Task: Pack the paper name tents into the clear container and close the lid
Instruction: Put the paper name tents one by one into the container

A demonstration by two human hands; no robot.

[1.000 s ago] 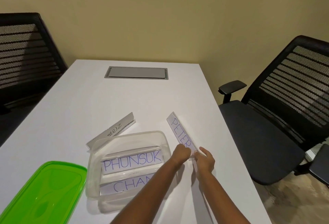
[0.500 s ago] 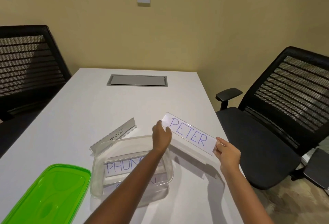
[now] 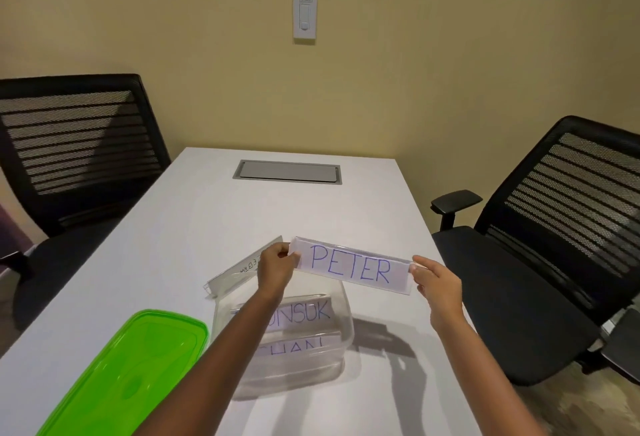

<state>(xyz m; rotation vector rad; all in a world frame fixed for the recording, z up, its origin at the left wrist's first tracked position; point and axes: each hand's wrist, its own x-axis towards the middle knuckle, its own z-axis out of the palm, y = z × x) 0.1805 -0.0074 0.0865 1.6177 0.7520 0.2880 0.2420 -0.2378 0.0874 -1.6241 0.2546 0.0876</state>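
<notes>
The PETER name tent [image 3: 351, 266] hangs in the air above the far rim of the clear container [image 3: 341, 359]. My left hand [image 3: 275, 267] pinches its left end and my right hand [image 3: 438, 281] pinches its right end. Inside the container lie two name tents, one reading PHUNSUK [image 3: 304, 312] and one reading CHAN [image 3: 301, 345], both partly hidden by my left forearm. Another name tent [image 3: 239, 269] lies on the table just behind the container, to its left. The green lid [image 3: 124, 376] rests on the table left of the container.
The white table [image 3: 180, 234] has a grey cable hatch [image 3: 287, 171] near its far end. Black mesh chairs stand on the left [image 3: 69, 144] and on the right [image 3: 540, 234]. A wall switch [image 3: 304, 18] sits on the yellow wall.
Both hands have lifted the PETER tent off the table, turned it level and carried it leftward over the container. My left hand slid from its near end to its left end.
</notes>
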